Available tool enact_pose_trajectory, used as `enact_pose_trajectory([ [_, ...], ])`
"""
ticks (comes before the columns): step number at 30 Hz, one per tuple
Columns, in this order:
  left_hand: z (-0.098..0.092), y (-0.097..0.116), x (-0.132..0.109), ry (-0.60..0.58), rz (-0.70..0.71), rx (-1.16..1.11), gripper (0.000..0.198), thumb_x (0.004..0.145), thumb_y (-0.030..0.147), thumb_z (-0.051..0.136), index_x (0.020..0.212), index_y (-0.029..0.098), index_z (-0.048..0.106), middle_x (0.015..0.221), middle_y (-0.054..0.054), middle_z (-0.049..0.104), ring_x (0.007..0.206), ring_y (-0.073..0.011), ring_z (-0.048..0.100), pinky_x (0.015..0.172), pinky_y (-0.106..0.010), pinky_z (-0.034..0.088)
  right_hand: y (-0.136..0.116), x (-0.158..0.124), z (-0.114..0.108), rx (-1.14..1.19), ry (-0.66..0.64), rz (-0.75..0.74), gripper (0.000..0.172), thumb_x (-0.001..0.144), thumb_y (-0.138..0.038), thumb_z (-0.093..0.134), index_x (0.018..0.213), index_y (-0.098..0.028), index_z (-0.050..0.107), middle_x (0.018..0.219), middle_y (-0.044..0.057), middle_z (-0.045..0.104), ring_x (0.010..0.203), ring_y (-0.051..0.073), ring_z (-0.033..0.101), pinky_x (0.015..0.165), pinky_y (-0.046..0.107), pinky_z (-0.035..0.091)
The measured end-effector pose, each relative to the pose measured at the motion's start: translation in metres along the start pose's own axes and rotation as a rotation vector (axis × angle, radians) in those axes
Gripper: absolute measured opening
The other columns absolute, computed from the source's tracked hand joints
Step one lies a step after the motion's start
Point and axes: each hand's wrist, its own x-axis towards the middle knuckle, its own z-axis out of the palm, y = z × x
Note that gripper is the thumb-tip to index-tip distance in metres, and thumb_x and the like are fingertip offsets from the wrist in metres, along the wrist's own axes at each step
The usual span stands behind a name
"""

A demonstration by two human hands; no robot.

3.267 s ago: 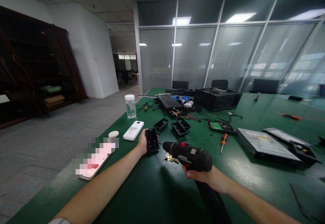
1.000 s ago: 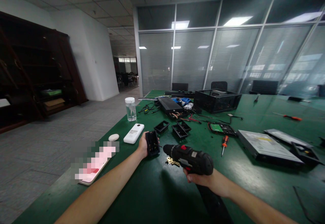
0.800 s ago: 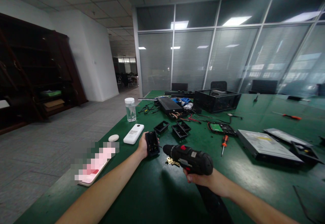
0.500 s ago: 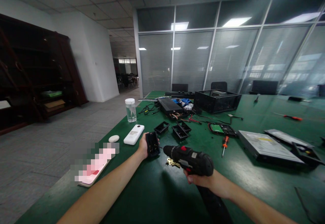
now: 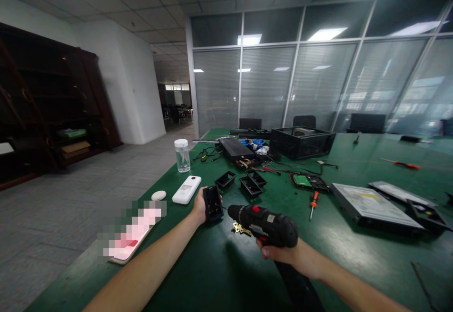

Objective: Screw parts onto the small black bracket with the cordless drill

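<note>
My left hand (image 5: 201, 206) is closed around a small black plastic box (image 5: 213, 203), held tilted over the table with its hollow side showing. A black cordless drill (image 5: 264, 224) with red details is in my right hand (image 5: 278, 251), fingers wrapped round its grip. The drill's nose points left, and its thin bit meets or nearly meets the right edge of the box; I cannot tell whether they touch. Below the drill's front lie several brass-coloured metal pieces (image 5: 241, 229). Just beyond the box sit more black plastic frames (image 5: 251, 185) of a similar kind.
On the green table (image 5: 212, 274), a white power bank (image 5: 187, 189), a clear jar (image 5: 182, 156) and a pink phone (image 5: 129, 243) stand left. An orange screwdriver (image 5: 313, 203) and a flat metal drive (image 5: 373, 203) lie right. A black case (image 5: 302, 142) and cables are behind.
The whole view has shifted down very slightly. Both hands keep the same hold, and the drill and box stay in nearly the same place relative to each other.
</note>
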Motion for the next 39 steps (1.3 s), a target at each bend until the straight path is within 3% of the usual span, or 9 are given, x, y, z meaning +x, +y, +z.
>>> enact_pose_trajectory([
  [6, 0.003, 0.001, -0.003, 0.018, 0.012, 0.011, 0.039, 0.077, 0.040, 0.037, 0.078, 0.009, 0.060, 0.063, -0.010, 0.062, 0.055, -0.0209, 0.060, 0.050, -0.031, 0.045, -0.001, 0.000, 0.001, 0.034, 0.010, 0.001, 0.038, 0.073, -0.038, 0.060, 0.104, -0.016, 0.054, 0.084, 0.004, 0.054, 0.076, 0.017, 0.051, 0.072, 0.032, 0.042],
  [12, 0.002, 0.001, -0.004, 0.009, -0.007, -0.024, 0.038, 0.077, 0.039, 0.038, 0.078, 0.009, 0.060, 0.063, -0.010, 0.062, 0.057, -0.0200, 0.060, 0.051, -0.030, 0.046, 0.006, 0.000, -0.001, 0.042, 0.014, 0.067, 0.029, 0.073, -0.038, 0.061, 0.090, -0.015, 0.057, 0.080, 0.003, 0.053, 0.075, 0.017, 0.049, 0.071, 0.030, 0.041],
  [17, 0.001, 0.001, -0.003, 0.003, -0.017, -0.034, 0.039, 0.077, 0.040, 0.038, 0.081, 0.008, 0.061, 0.064, -0.010, 0.062, 0.058, -0.0203, 0.060, 0.050, -0.030, 0.045, 0.008, 0.001, 0.000, 0.041, 0.008, 0.036, 0.025, 0.072, -0.036, 0.061, 0.086, -0.015, 0.058, 0.078, 0.001, 0.053, 0.072, 0.015, 0.048, 0.068, 0.028, 0.041],
  [33, 0.003, 0.001, -0.004, 0.003, 0.028, 0.019, 0.040, 0.077, 0.040, 0.037, 0.079, 0.008, 0.060, 0.067, -0.011, 0.063, 0.055, -0.0206, 0.059, 0.048, -0.030, 0.044, 0.005, 0.002, 0.000, 0.101, -0.002, 0.004, 0.034, 0.073, -0.033, 0.062, 0.102, -0.016, 0.055, 0.081, 0.002, 0.052, 0.072, 0.015, 0.049, 0.071, 0.030, 0.042],
  [39, -0.002, -0.001, 0.000, -0.024, 0.003, -0.008, 0.042, 0.077, 0.041, 0.036, 0.082, 0.008, 0.062, 0.071, -0.013, 0.064, 0.060, -0.0219, 0.061, 0.052, -0.032, 0.046, 0.006, 0.002, 0.000, 0.063, -0.003, 0.000, 0.025, 0.075, -0.033, 0.060, 0.092, -0.014, 0.057, 0.081, 0.003, 0.052, 0.074, 0.015, 0.048, 0.070, 0.030, 0.041],
])
